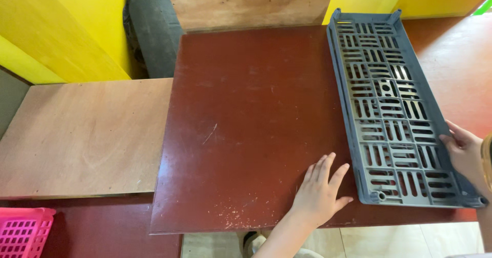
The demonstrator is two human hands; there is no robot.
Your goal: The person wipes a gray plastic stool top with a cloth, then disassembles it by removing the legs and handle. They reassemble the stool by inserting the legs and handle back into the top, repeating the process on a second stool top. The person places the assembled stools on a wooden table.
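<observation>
— Where does the grey plastic tray (392, 109) lie?

— Flat on the dark red board (251, 124), along its right side, long axis running away from the person, slightly slanted.

— And the hands?

— The right hand (464, 153) rests on the tray's right rim, fingers loosely spread, gripping nothing. The left hand (320, 191) lies flat on the board just left of the tray's near corner, fingers open.

— How does the tray look?

— Slotted, grid-like, shallow-rimmed.

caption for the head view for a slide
Left hand flat on dark red board; right hand at edge of grey slotted plastic tray.
</observation>
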